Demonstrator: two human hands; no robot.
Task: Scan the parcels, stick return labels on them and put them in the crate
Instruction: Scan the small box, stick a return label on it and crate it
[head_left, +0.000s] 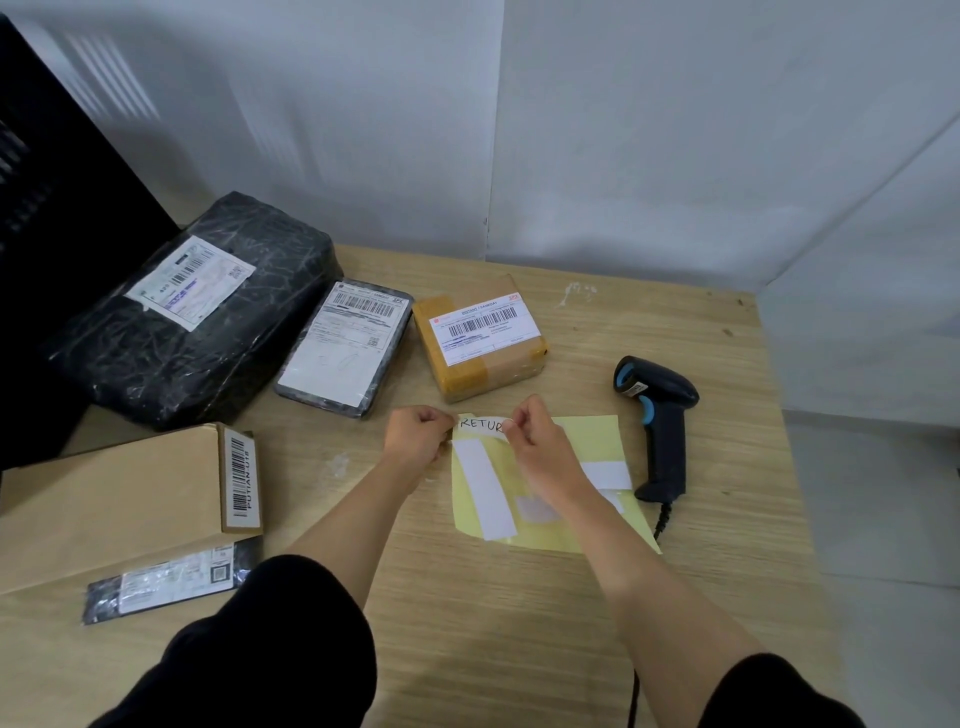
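Head view. Return label (480, 424), a white strip hand-lettered "RETUR…", sits at the top left corner of the yellow backing sheet (592, 441), centre of frame. Left hand (418, 434) is curled nearly closed, fingertips pinching the label's left end. Right hand (537, 441) is likewise closed to a pinch on the label's right end, covering the last letters. Whether the strip is fully free of the sheet cannot be told. More white strips lie on the sheet: one long piece (483, 488) down its left side, smaller ones partly under the right forearm.

Parcels: small brown taped box (480, 338) with a barcode label just above the hands; flat black-wrapped parcel (345, 348) touching its left side; large black-wrapped parcel (192, 312) further left, its upper end leaning on the black crate (57, 218) at the upper left edge. Lower left: a long cardboard box (119, 504) with a barcode on its end, and a slim black packet (171, 579) just below it.

Black-and-blue barcode scanner (657, 415) lies right of the sheet, cord trailing toward the bottom of frame. Nothing lies between the hands and the brown box.

The surface (467, 597) is pale wood grain with a few white scuffs. White wall panels behind; pale tiled floor at right. Black sleeves at the bottom edge.
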